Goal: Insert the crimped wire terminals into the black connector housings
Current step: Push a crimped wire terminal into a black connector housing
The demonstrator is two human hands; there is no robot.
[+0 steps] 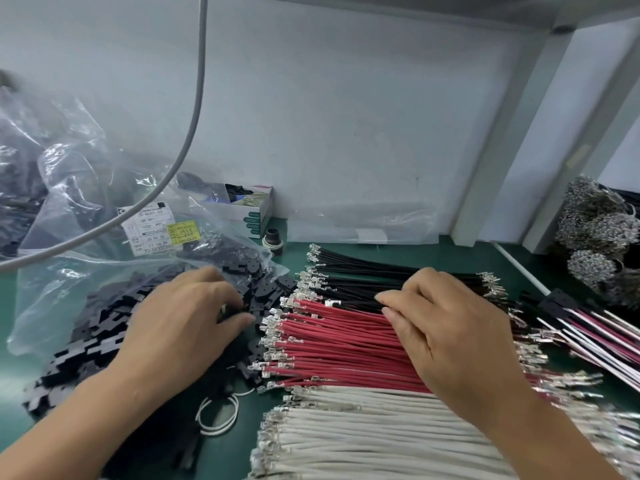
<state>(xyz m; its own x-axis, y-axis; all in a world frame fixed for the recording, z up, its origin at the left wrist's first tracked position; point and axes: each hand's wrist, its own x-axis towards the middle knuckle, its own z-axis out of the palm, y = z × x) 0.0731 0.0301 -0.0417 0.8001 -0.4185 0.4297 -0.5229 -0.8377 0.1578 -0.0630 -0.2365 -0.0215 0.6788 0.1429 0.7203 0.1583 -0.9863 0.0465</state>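
Black connector housings [104,327] lie in a loose heap spilling out of a clear plastic bag at the left. My left hand [180,323] rests on this heap, its thumb and curled fingertips pinching one black housing at the heap's right edge. To the right lie flat rows of crimped wires with silver terminals pointing left: black wires [353,271] at the back, red wires [332,344] in the middle, white wires [346,431] nearest me. My right hand [450,327] lies over the red row, bent fingertips touching wires where red meets black. Its thumb is hidden.
A clear bag [62,188] with a labelled sticker fills the left rear, and a grey cable [194,98] hangs across it. A small open carton [242,209] stands by the wall. White rubber bands [218,414] lie beside the heap. Finished harnesses [595,327] and terminal bundles [595,230] sit right.
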